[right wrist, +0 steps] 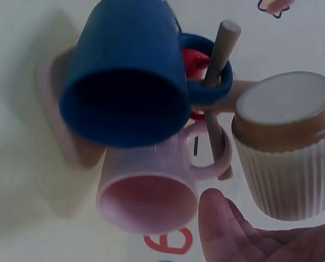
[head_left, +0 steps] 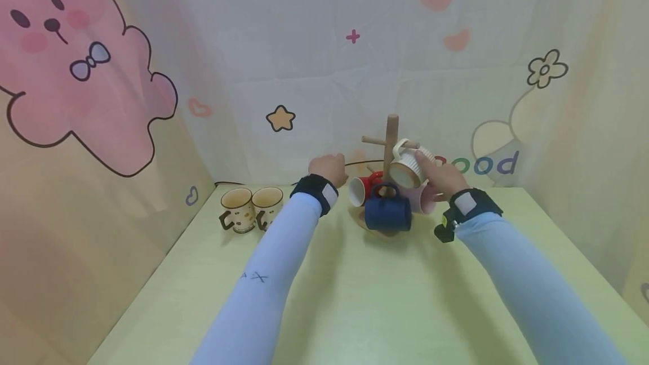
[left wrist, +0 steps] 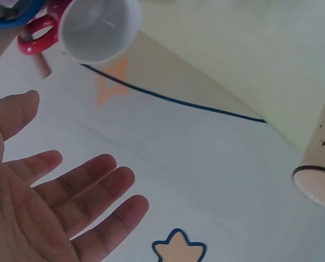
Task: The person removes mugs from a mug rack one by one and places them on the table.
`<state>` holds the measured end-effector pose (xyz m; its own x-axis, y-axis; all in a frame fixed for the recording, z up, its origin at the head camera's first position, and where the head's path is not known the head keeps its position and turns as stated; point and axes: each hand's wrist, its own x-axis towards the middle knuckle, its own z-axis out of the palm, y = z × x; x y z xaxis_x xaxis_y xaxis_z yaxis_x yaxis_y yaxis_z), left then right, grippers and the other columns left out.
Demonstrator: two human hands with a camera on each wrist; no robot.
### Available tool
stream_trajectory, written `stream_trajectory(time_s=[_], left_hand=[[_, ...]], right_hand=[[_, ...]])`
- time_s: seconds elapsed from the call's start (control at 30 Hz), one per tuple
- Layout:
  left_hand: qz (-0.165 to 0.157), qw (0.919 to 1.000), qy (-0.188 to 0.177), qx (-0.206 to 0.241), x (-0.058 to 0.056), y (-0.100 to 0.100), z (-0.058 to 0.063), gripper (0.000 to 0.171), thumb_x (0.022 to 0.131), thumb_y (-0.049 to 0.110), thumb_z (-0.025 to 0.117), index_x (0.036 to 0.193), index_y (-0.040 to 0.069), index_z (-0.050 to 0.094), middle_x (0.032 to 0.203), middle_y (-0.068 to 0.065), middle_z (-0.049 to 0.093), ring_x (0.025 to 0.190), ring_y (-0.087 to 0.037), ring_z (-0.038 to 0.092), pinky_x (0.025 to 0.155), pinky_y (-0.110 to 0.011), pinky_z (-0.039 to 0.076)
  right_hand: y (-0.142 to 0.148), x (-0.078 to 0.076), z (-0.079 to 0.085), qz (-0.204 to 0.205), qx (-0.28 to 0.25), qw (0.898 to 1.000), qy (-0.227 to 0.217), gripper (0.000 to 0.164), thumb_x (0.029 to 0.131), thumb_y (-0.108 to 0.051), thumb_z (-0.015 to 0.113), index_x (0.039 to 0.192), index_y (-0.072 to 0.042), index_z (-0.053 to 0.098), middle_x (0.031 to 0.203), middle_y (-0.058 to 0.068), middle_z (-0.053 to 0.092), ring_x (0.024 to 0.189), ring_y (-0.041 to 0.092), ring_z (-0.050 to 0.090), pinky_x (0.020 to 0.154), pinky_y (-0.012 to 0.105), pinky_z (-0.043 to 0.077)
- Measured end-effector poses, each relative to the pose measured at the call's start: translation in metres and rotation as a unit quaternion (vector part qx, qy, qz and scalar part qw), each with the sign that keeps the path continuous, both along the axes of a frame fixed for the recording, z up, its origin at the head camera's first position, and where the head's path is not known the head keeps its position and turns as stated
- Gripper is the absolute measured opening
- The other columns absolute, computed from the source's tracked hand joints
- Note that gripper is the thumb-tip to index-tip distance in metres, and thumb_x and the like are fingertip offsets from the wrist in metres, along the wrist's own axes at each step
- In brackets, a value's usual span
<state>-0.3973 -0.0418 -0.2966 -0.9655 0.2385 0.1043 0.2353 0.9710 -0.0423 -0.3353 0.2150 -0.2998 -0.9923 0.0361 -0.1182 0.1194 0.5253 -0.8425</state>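
Note:
In the head view, my right hand [head_left: 446, 178] grips a white ribbed mug [head_left: 409, 167] with a brown band near its base, at the right of a wooden mug rack [head_left: 392, 128]. The mug is tilted, its handle up at an upper peg; in the right wrist view its base [right wrist: 287, 98] faces up and my thumb [right wrist: 217, 210] lies below it. A blue mug [head_left: 388, 213], a red mug [head_left: 358, 190] and a pink mug [head_left: 425, 200] hang lower on the rack. Left of the rack, my left hand [head_left: 329, 169] holds nothing, its fingers [left wrist: 91, 191] loosely spread.
Two cream spotted mugs [head_left: 238, 207] with brown handles stand upright at the table's left. The pale green table [head_left: 375, 297] meets a printed cloth [head_left: 304, 55] hanging behind it. The blue mug is at the rack's front.

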Motion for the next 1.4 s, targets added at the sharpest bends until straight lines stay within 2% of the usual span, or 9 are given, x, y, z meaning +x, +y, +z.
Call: stream_trajectory(time_s=[0.17,0.4,0.53,0.67,0.87,1.13,1.4], left_hand=[[0.007,1.0,-0.002,-0.001,-0.003,-0.006,-0.022,0.032,0.096,0.036,0.066,0.117,0.012,0.065,0.099,-0.004,0.071,0.088,-0.02,0.068,0.078,-0.039,0.055],[0.001,1.0,0.003,-0.007,-0.003,-0.01,-0.047,0.026,0.092,0.037,0.07,0.102,0.013,0.071,0.085,-0.001,0.071,0.074,-0.016,0.065,0.069,-0.038,0.055],[0.001,1.0,-0.001,-0.008,-0.001,-0.012,-0.051,0.026,0.092,0.036,0.07,0.102,0.012,0.071,0.083,-0.001,0.07,0.069,-0.015,0.061,0.064,-0.035,0.054],[0.002,0.9998,-0.011,-0.016,0.005,-0.013,-0.049,0.03,0.094,0.036,0.068,0.11,0.011,0.068,0.089,-0.002,0.071,0.074,-0.016,0.064,0.068,-0.035,0.055],[-0.002,0.9998,-0.006,-0.021,0.008,-0.013,-0.049,0.031,0.094,0.037,0.068,0.111,0.011,0.068,0.09,-0.003,0.072,0.077,-0.016,0.066,0.068,-0.034,0.055],[-0.009,0.9998,-0.01,-0.016,0.01,-0.016,-0.049,0.032,0.094,0.036,0.068,0.114,0.011,0.067,0.095,-0.003,0.072,0.084,-0.018,0.068,0.072,-0.035,0.055],[-0.017,0.9998,-0.011,-0.001,0.01,-0.019,-0.053,0.033,0.093,0.035,0.07,0.113,0.01,0.068,0.094,-0.005,0.073,0.083,-0.019,0.068,0.073,-0.037,0.055]], right_hand=[[-0.002,-0.002,-0.005,0.018,-0.058,0.998,-0.013,0.109,0.09,-0.08,0.028,0.147,0.013,0.029,0.144,0.037,0.038,0.128,0.048,0.045,0.105,0.056,0.039],[-0.005,-0.006,-0.008,0.044,-0.179,0.982,-0.033,0.1,0.093,-0.073,0.035,0.15,0.008,0.022,0.141,0.036,0.038,0.123,0.044,0.052,0.109,0.051,0.037],[-0.007,-0.005,-0.005,0.044,-0.209,0.976,-0.047,0.098,0.093,-0.073,0.037,0.153,0.002,0.018,0.142,0.032,0.036,0.126,0.044,0.051,0.11,0.05,0.036],[-0.01,-0.008,-0.005,0.017,-0.23,0.972,-0.048,0.095,0.094,-0.071,0.039,0.154,0.0,0.016,0.144,0.031,0.032,0.129,0.046,0.047,0.108,0.048,0.039],[-0.013,-0.01,-0.007,-0.021,-0.223,0.974,-0.033,0.096,0.095,-0.069,0.04,0.153,0.004,0.016,0.146,0.033,0.029,0.127,0.045,0.047,0.106,0.047,0.041],[-0.006,-0.007,-0.006,-0.022,-0.143,0.989,-0.015,0.102,0.093,-0.074,0.033,0.152,0.008,0.018,0.147,0.036,0.031,0.126,0.043,0.047,0.106,0.048,0.041],[0.003,0.003,0.0,-0.005,-0.128,0.992,0.012,0.102,0.094,-0.072,0.031,0.149,0.014,0.019,0.145,0.041,0.031,0.131,0.047,0.045,0.107,0.05,0.038]])
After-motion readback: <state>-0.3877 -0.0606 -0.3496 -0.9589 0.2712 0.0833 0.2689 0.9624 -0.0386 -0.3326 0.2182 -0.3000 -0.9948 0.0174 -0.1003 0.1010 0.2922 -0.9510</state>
